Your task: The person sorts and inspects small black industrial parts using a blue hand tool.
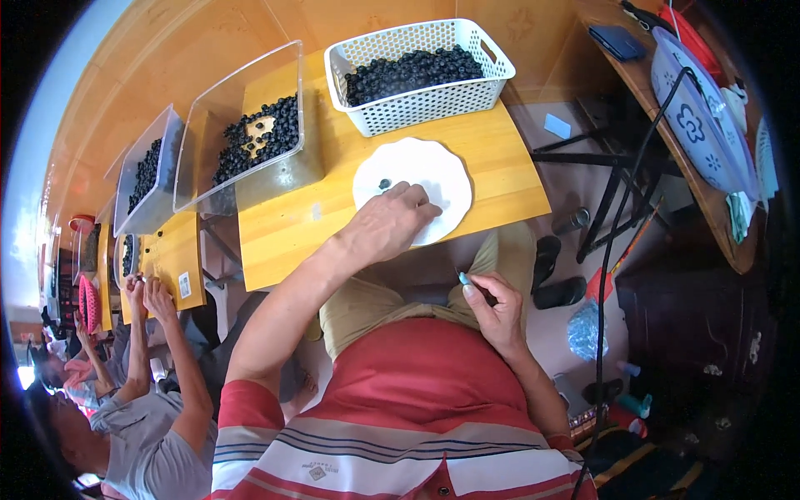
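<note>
My left hand (pixel 390 223) reaches over a white scalloped plate (pixel 454 167), its fingers curled down and pressed together near the right side of the plate. Whatever they pinch is hidden beneath them. A single small black round piece (pixel 384 183) lies on the plate beside the knuckles. Just off the table's front edge, my right hand (pixel 497 315) is closed around a small tool with a light-blue handle (pixel 464 278). Its thin dark tip points up and left toward the table; the exact kind of tool is too small to tell.
Behind the plate stands a white perforated basket (pixel 379 123) of small black pieces on the yellow table (pixel 275 242). To the left are clear bins (pixel 287 171) holding more. Co-workers' hands (pixel 148 296) work at another table. A dark cable (pixel 621 217) hangs at right.
</note>
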The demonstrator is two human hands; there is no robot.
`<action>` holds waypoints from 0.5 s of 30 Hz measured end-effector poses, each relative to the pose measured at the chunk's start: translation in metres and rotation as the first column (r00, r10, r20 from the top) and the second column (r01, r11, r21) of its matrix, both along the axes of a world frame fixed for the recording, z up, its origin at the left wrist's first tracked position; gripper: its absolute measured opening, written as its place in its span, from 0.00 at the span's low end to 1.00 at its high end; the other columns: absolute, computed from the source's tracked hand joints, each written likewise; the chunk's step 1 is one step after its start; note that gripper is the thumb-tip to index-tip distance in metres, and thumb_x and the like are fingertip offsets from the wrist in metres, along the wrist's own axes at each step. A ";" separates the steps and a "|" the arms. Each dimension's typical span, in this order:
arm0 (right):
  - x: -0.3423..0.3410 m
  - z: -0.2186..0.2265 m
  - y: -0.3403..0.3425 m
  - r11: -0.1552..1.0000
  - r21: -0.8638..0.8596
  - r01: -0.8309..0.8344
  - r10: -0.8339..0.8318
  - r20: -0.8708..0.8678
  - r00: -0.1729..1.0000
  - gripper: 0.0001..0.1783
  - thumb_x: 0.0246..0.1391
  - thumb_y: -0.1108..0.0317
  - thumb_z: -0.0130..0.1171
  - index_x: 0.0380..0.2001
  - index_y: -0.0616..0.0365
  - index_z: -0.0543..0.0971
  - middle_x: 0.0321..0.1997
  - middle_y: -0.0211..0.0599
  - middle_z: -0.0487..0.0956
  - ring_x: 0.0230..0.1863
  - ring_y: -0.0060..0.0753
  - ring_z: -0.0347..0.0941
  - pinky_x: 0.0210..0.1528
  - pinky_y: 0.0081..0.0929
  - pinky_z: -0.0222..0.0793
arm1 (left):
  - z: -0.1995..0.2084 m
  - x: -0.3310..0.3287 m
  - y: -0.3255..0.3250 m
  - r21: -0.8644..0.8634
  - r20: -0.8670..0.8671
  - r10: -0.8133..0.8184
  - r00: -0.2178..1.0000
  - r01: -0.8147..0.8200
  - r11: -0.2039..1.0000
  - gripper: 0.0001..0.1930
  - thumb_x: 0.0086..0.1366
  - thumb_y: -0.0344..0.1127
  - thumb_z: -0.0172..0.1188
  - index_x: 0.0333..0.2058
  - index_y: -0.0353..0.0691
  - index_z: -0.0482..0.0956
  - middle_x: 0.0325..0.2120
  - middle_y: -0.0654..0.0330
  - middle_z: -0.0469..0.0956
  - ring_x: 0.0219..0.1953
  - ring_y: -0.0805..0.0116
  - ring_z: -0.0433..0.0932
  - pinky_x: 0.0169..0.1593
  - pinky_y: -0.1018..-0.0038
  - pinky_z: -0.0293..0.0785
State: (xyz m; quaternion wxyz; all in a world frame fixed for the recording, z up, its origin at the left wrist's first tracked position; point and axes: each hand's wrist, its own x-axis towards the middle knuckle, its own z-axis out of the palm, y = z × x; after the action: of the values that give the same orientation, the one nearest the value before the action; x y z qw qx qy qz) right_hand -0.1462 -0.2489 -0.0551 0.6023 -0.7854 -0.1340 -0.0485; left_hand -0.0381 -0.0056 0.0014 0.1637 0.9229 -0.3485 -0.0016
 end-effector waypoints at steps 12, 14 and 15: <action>0.007 0.006 0.003 0.999 0.042 0.009 -0.006 -0.081 0.997 0.11 0.59 0.70 0.64 0.40 0.69 0.81 0.31 0.40 0.80 0.32 0.28 0.76 0.36 0.25 0.70 | -0.016 -0.029 0.009 -0.703 -0.695 -0.369 0.617 -0.691 0.169 0.07 0.69 0.25 0.59 0.45 0.37 0.77 0.39 0.61 0.80 0.40 0.72 0.81 0.48 0.71 0.83; 0.010 0.009 0.005 0.999 0.049 0.005 -0.002 -0.076 0.997 0.11 0.59 0.71 0.64 0.40 0.69 0.81 0.31 0.41 0.80 0.32 0.28 0.76 0.36 0.25 0.70 | -0.020 -0.038 0.007 -0.669 -0.689 -0.413 0.596 -0.742 0.047 0.07 0.69 0.25 0.59 0.44 0.38 0.78 0.39 0.62 0.80 0.40 0.72 0.81 0.49 0.71 0.84; 0.012 0.010 0.006 0.998 0.058 -0.002 0.005 -0.053 0.999 0.11 0.59 0.71 0.64 0.40 0.69 0.81 0.32 0.41 0.80 0.32 0.29 0.76 0.36 0.25 0.71 | -0.023 -0.041 0.006 -0.649 -0.673 -0.450 0.587 -0.760 -0.020 0.07 0.69 0.25 0.59 0.44 0.38 0.78 0.39 0.61 0.81 0.40 0.73 0.81 0.48 0.72 0.84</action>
State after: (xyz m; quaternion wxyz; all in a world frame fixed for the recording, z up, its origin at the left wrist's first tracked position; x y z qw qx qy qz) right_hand -0.1343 -0.2426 -0.0449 0.6284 -0.7683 -0.1179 -0.0301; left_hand -0.0795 0.0002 -0.0216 0.8871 0.4420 0.0077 -0.1326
